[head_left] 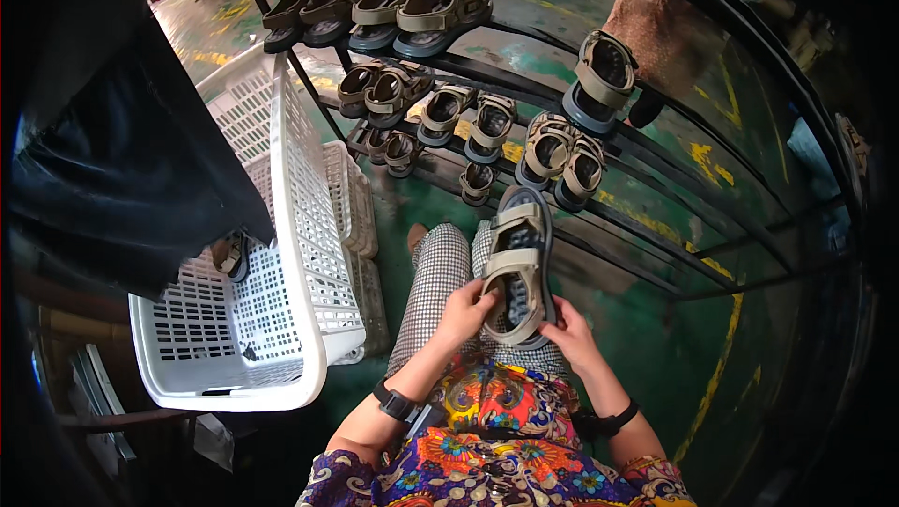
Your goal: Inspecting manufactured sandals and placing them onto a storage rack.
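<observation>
A beige strapped sandal with a dark grey sole is held above my lap, its toe pointing away from me. My left hand grips the heel strap on its left side, fingers closed. On the right, my right hand pinches the sole's edge near the heel. Straight ahead, a single matching sandal stands on the upper bar of the black rack. Lower on that rack sits a pair of beige sandals.
Several more sandals line the rack's upper left. At my left stands a white plastic basket with one sandal inside and dark cloth hanging over it. Other crates stand behind. A person's patterned garment shows beyond the rack.
</observation>
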A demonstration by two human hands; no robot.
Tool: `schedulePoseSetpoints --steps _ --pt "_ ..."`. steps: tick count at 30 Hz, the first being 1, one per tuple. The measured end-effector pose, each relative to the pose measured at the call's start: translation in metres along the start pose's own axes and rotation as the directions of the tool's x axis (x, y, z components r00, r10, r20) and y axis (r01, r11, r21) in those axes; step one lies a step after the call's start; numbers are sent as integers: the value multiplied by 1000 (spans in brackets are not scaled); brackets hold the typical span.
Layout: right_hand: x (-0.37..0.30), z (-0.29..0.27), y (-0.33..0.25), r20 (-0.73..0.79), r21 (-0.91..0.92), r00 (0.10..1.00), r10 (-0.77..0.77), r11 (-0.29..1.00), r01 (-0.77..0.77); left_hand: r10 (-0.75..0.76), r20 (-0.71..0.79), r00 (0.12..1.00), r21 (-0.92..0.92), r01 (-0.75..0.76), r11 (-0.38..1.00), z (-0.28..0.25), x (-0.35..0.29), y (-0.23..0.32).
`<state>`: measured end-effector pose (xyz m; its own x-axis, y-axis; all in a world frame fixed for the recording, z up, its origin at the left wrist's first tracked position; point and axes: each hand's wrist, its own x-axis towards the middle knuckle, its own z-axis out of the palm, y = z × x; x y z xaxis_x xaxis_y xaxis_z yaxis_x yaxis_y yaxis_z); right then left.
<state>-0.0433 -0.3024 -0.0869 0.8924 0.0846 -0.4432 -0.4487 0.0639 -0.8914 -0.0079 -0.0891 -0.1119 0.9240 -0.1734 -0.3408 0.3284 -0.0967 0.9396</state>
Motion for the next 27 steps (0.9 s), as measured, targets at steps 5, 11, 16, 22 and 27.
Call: schedulePoseSetpoints --steps 5,11,16,22,27 --pt "9 -14 -14 26 -14 988 151 988 -151 -75 142 987 -373 123 919 -4 -3 18" --pt "63 24 -12 209 297 968 137 934 -196 -316 119 941 -508 332 795 -11 -13 19" --pt "111 61 6 254 52 944 210 972 -230 -346 -27 938 -791 192 580 -10 9 -10" --pt "145 41 -21 219 -586 919 -327 709 392 -611 -148 778 -880 178 441 -21 102 -79" --pt "151 6 -32 135 -815 773 -619 374 442 -769 -339 541 -796 271 542 -44 203 -137"
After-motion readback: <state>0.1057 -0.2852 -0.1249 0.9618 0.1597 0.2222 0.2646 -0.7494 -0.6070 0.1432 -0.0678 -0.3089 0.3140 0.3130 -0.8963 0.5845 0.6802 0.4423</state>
